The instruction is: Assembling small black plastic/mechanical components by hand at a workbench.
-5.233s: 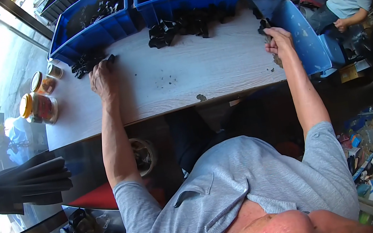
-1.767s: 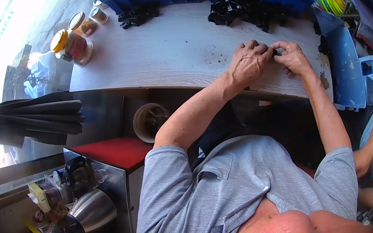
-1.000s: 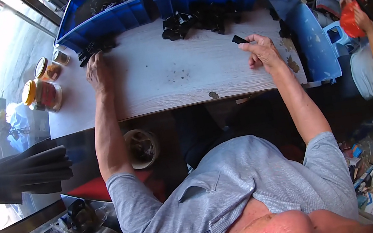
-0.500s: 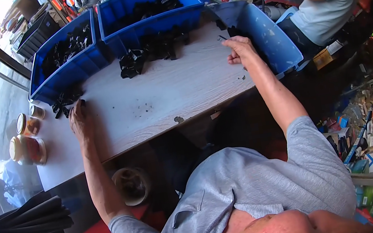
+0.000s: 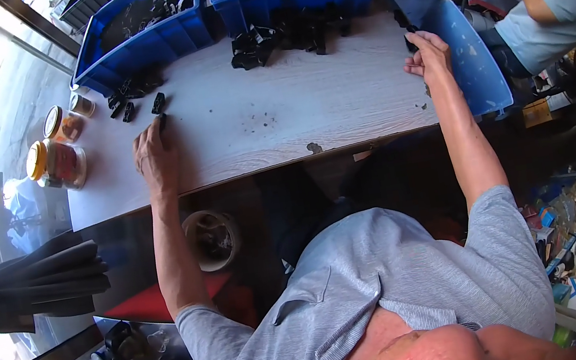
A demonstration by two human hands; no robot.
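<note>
Near the left end of the table, my left hand (image 5: 152, 156) is closed, its fingertips on a small black part (image 5: 163, 121). Another black part (image 5: 158, 103) lies just beyond it, beside a loose cluster of similar parts (image 5: 132, 88). My right hand (image 5: 430, 55) is at the table's right end, thumb and forefinger pinched at a small black part (image 5: 411, 45). Its other fingers are curled, and the part's exact kind is too small to tell. More black parts (image 5: 401, 19) lie just past the right hand, next to a tilted blue bin (image 5: 470, 68).
Two blue bins (image 5: 141, 49) of black parts stand along the far edge, with a black heap (image 5: 288, 37) before one. Lidded jars (image 5: 63, 163) stand at the left edge. A bucket (image 5: 213, 241) is below the table. Another person (image 5: 546, 22) works at the far right.
The view has shifted, so the table sits higher and further right. A single black part now lies apart beyond my left hand. My right hand has moved closer to the tilted bin's near side.
</note>
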